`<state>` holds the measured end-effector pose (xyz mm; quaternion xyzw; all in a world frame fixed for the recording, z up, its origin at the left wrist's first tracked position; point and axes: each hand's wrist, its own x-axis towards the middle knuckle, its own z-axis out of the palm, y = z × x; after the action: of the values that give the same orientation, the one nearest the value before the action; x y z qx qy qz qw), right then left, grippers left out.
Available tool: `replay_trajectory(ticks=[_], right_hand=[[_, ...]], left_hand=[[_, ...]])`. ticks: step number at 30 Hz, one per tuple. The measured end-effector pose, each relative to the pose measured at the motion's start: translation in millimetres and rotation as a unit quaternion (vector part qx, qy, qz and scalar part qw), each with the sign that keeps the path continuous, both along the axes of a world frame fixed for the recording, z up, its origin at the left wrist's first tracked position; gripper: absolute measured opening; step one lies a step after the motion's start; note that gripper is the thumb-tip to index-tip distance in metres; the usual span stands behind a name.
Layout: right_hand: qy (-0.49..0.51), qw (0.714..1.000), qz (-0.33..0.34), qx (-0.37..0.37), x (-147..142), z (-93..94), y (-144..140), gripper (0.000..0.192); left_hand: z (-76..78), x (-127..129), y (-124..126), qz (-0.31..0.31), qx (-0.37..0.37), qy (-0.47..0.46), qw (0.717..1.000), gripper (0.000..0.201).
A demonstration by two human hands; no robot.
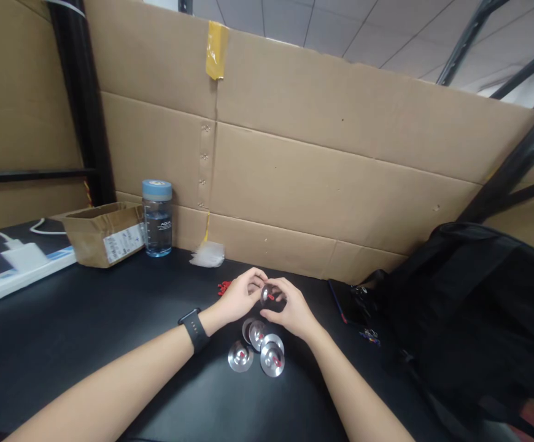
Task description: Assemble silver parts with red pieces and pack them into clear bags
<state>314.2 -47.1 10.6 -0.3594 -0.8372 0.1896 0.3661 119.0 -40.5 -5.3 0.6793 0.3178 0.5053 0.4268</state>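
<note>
Black table (110,319), fingers (280,288) half-hiding disc (267,294)

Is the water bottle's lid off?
No: the water bottle stands upright by the cardboard wall with its blue lid on.

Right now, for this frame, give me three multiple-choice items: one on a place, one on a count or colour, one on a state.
1. Where does the water bottle stand?
A. beside the open cardboard box, by the cardboard wall
B. on the black bag
C. between the hands

2. How many metal discs lie on the table below the hands?
A. one
B. four
C. nine

3. What is the state of the left hand and right hand?
A. both flat on the table
B. both fingers closed on one small metal disc with a red piece
C. both holding the bottle

Answers: 1 A, the bottle stands just right of the box; 2 B, four shiny discs cluster there; 3 B, both hands meet around that part.
</note>
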Motion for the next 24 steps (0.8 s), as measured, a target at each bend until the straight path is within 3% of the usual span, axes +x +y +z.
replay_trajectory(ticks=[5,10,14,19,24], right_hand=[[0.031,1.0,-0.006,0.004,-4,2.1,-6,0.035],[0.038,0.999,0.006,-0.014,-1,-2.6,-2,0.051],[0.02,1.0,0.013,0.008,-7,-3.0,-7,0.052],[0.01,1.0,0.02,0.02,-10,-0.2,-13,0.054],[0.034,0.999,-0.018,0.038,2,-1.5,-3,0.052]], left_hand=[[-3.2,-2,6,-0.01,-0.031,-0.025,0.999,0.027],[2.0,0,0,-0.014,-0.108,-0.053,0.993,0.028],[10.4,1,-10,-0.018,-0.135,-0.065,0.989,0.028],[11.7,-2,-7,-0.02,-0.098,-0.055,0.994,0.03],[10.7,-19,13,0.067,-0.021,-0.024,0.997,0.023]])
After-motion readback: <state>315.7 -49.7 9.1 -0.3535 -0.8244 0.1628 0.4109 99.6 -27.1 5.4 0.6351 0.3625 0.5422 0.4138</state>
